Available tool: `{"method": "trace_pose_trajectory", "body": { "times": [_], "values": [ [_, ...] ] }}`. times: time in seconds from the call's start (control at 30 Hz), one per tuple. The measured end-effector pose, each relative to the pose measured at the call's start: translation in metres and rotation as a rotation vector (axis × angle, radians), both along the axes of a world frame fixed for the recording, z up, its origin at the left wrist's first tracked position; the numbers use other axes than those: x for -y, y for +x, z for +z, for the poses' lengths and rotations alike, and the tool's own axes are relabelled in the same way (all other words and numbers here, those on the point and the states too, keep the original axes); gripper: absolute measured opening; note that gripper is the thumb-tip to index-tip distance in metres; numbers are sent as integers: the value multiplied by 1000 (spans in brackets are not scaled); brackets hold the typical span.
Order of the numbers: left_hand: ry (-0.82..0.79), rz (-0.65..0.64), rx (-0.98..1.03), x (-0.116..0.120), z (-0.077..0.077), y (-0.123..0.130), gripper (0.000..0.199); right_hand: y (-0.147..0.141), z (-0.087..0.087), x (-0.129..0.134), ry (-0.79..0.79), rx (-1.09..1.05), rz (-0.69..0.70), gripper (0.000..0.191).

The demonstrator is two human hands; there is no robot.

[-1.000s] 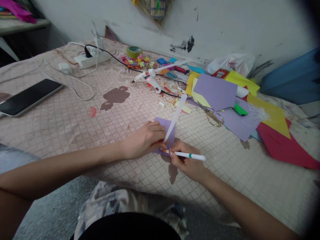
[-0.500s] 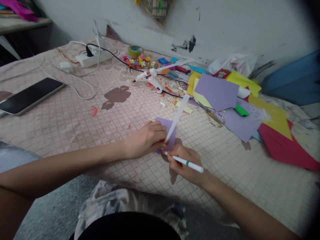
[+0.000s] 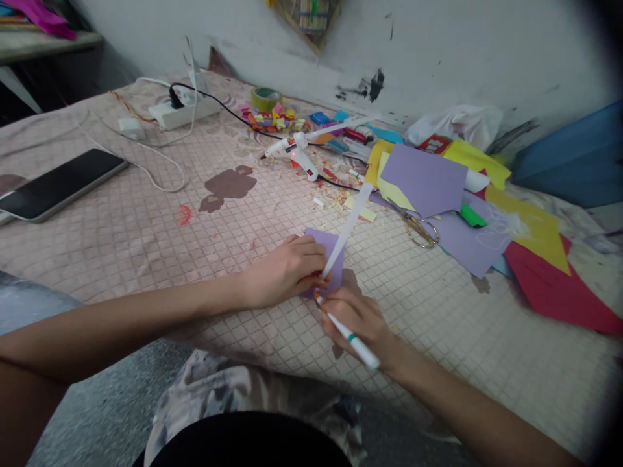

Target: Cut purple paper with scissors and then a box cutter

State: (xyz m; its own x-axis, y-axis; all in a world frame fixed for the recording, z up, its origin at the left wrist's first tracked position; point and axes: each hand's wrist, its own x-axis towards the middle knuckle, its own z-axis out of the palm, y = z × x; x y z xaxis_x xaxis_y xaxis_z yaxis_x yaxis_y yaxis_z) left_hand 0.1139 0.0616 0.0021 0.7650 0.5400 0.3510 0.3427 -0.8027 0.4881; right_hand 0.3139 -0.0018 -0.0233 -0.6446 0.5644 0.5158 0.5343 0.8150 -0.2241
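Note:
On the quilted cloth, a small purple paper lies partly under my left hand. The fingers of that hand are curled together around the lower end of a translucent white stick, which slants up and away across the paper. A bit of orange shows at these fingertips, too small to make out. My right hand grips a white pen with a green band. The pen's orange tip is at the paper's near edge, close to my left fingers; whether it touches the paper I cannot tell.
A white glue gun with a red light lies beyond the paper, among colored scraps. Scissors and colored sheets are to the right. A phone, white cables and a power strip are on the left.
The pen has turned in my right hand, its back end swinging down and toward me. My left hand, the paper and the white stick stay nearly the same.

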Motion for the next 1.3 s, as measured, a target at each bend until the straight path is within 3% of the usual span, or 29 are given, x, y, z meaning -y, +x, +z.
{"method": "trace_pose_trajectory", "body": {
  "times": [0.1, 0.23, 0.43, 0.63, 0.83, 1.3],
  "values": [
    [-18, -9, 0, 0, 2, 0, 22, 4, 8, -3, -214, -260, -159, 3],
    [-31, -18, -5, 0, 5, 0, 25, 5, 18, -17, -548, -446, -318, 12],
    [-21, -12, -2, 0, 4, 1, 19, 2, 19, -44, -824, -476, -313, 14],
    [9, -3, 7, 1, 2, 3, 18, 2, 19, -65, -925, -391, -198, 14],
    [-40, 19, -25, 7, 6, 4, 11, -2, 18, -80, -1136, -400, -99, 13],
    [-47, 53, -81, 8, 11, 3, 9, -4, 15, -90, -1229, -339, 67, 14]
  ]
}}
